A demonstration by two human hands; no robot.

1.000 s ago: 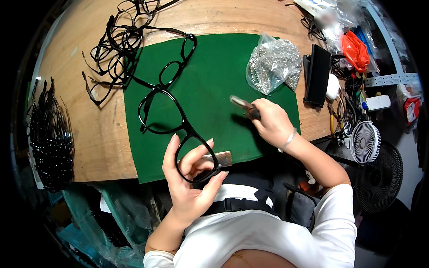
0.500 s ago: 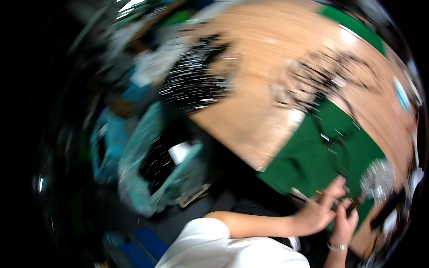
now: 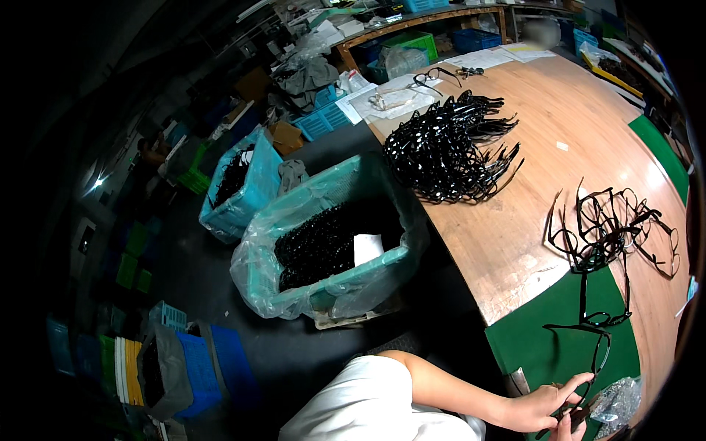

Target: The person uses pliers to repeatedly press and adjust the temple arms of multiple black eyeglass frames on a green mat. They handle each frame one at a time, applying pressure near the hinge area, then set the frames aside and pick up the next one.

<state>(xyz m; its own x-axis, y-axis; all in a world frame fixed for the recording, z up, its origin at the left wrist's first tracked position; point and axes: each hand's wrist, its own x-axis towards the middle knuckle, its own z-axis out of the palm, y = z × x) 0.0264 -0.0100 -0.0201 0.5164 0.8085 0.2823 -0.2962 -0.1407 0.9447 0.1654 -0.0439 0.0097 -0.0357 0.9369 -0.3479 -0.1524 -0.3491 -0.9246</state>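
Observation:
At the bottom right, my left hand (image 3: 543, 406) is closed on a black eyeglass frame (image 3: 606, 345), tilted above the green mat (image 3: 533, 323). Just below it, my right hand (image 3: 568, 430) shows only partly, its fingers round a dark item that I cannot make out, close to the frame. Beside both hands lies a clear bag of small silvery pieces (image 3: 624, 397). A small metal strip (image 3: 519, 382) is at the mat's near edge. More black frames (image 3: 603, 235) lie tangled beyond the mat, on the wooden table (image 3: 500, 250).
A dense heap of black frames (image 3: 448, 151) lies farther along the table. Left of it on the floor stand a plastic-lined teal crate (image 3: 331, 279) and a blue crate (image 3: 220, 213), both holding black parts. More crates (image 3: 195, 375) stand lower left; cluttered shelving (image 3: 419, 22) runs behind.
My view has swung left onto the crates and heap. My hands have come together low at the right; my right hand, earlier apart with a metal-tipped tool, is now at the frame.

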